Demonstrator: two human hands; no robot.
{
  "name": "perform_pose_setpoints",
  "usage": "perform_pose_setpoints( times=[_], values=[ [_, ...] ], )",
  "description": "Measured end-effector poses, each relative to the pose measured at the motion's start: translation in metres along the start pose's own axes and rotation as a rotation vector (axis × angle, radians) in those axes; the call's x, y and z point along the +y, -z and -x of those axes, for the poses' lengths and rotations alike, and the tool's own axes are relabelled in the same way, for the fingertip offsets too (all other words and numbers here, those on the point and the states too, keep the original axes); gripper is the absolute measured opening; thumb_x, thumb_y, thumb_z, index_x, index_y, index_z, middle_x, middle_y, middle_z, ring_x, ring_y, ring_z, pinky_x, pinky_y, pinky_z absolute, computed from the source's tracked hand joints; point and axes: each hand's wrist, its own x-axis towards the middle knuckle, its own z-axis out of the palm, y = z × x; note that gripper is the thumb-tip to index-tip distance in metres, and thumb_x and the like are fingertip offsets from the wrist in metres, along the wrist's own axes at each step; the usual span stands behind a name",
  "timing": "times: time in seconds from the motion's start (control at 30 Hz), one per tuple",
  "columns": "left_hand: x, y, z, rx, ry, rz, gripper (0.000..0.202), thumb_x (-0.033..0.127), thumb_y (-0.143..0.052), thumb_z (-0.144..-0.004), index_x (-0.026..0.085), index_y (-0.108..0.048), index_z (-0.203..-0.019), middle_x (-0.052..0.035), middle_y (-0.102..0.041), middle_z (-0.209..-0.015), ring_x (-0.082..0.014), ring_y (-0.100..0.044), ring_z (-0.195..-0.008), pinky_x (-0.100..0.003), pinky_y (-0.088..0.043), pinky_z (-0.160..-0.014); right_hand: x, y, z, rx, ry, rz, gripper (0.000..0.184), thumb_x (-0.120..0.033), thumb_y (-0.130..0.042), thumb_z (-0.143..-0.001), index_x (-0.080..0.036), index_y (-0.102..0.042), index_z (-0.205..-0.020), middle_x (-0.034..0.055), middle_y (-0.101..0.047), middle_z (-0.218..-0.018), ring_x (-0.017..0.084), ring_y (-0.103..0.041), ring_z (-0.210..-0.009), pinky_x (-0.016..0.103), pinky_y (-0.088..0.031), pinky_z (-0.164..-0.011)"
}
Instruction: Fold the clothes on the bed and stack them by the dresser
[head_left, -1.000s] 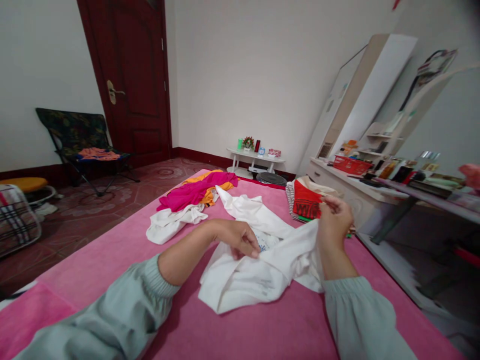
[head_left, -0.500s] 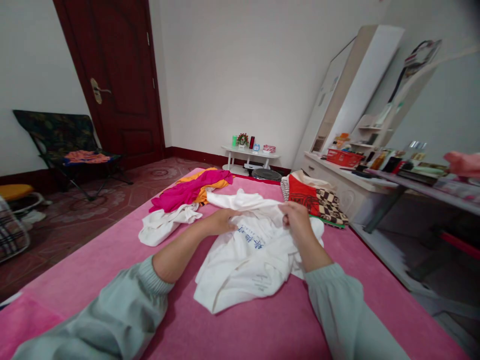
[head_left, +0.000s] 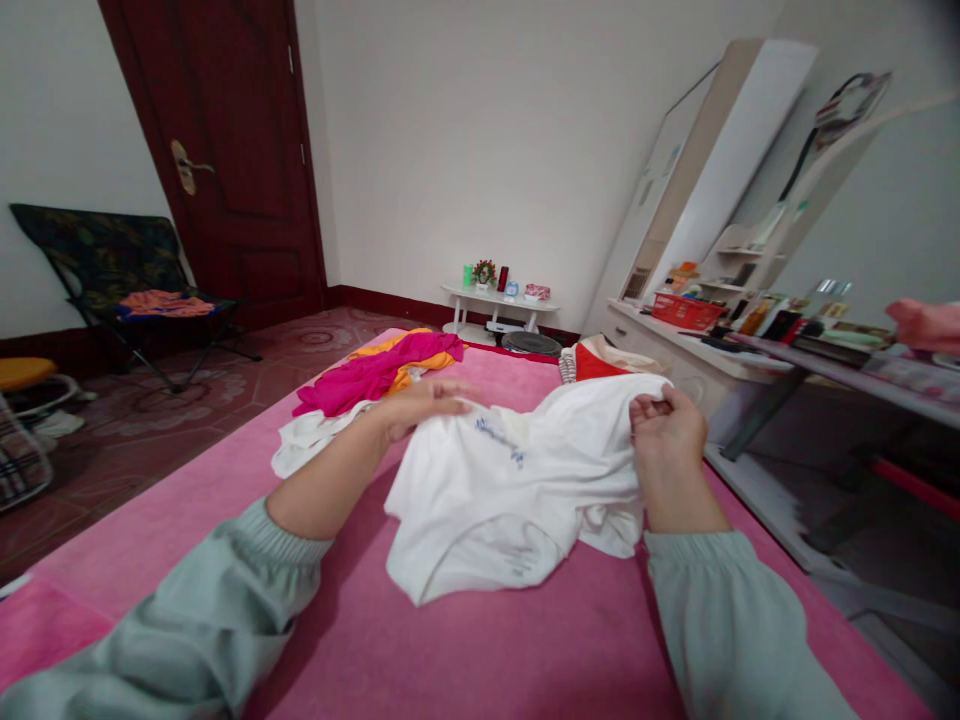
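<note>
"Pink plush bed [head_left: 465,660], white blue-printed cloth shirt [head_left: 487,490] across it: folded?"
"No, loose; right hand [head_left: 670,430] pinches its edge, left hand [head_left: 420,406], can't tell. Red-and-cream cloth stack [head_left: 598,363] looks folded; magenta-and-orange cloth heap [head_left: 367,378] doesn't."

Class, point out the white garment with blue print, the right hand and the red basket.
White garment [head_left: 510,492]: head view, cloth below the blue print.
Right hand [head_left: 670,428]: head view, middle of the hand.
Red basket [head_left: 684,313]: head view, its side wall.
</note>
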Motion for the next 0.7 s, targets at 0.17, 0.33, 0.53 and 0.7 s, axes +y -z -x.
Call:
perform_pose_setpoints(
  times=[0.17, 0.33, 0.53, 0.7],
  values=[
    [0.005, 0.034, -0.006, 0.772, -0.326, 0.274, 0.053, 0.036, -0.068, -0.069, 0.014, -0.063, -0.118, -0.0086, -0.071, -0.101, -0.0181, -0.067, -0.081, -0.031, -0.054, -0.075, 0.015, -0.005, 0.010, -0.246, 0.117, 0.054, 0.023, -0.015, -0.062, -0.066, -0.019, -0.052, -0.086, 0.0019, -0.063, -0.092, 0.013, -0.066, -0.090, 0.025, -0.054, -0.080],
    [-0.032, 0.047, -0.011, 0.849, -0.195, -0.354, 0.053, 0.022, -0.060, -0.068, 0.013, -0.063, -0.120, -0.0104, -0.063, -0.122, -0.0265, -0.055, -0.115, -0.040, -0.042, -0.101, 0.043, -0.012, 0.025, -0.511, 0.334, 0.614, 0.050, -0.022, -0.070, -0.063, -0.019, -0.057, -0.112, 0.0098, -0.060, -0.124, 0.022, -0.056, -0.115, 0.037, -0.047, -0.095],
    [-0.040, 0.045, -0.007, 0.688, -0.124, -0.725, 0.037, 0.020, -0.052, -0.075, 0.017, -0.072, -0.106, -0.0071, -0.069, -0.111, -0.0250, -0.060, -0.109, -0.037, -0.043, -0.101, 0.045, -0.007, 0.047, -1.153, 0.370, 1.380, 0.051, -0.028, -0.081, -0.055, -0.021, -0.069, -0.105, 0.0081, -0.068, -0.111, 0.026, -0.063, -0.102, 0.037, -0.046, -0.092],
    [-0.042, 0.052, -0.005, 0.382, -0.040, -0.793, 0.048, 0.010, -0.055, -0.064, 0.017, -0.070, -0.110, -0.0074, -0.069, -0.112, -0.0259, -0.059, -0.112, -0.036, -0.044, -0.100, 0.050, 0.004, 0.057, -1.224, 0.300, 1.787, 0.070, -0.019, -0.085, -0.042, -0.026, -0.068, -0.110, 0.0056, -0.065, -0.118, 0.027, -0.061, -0.106, 0.032, -0.046, -0.086]
  ],
)
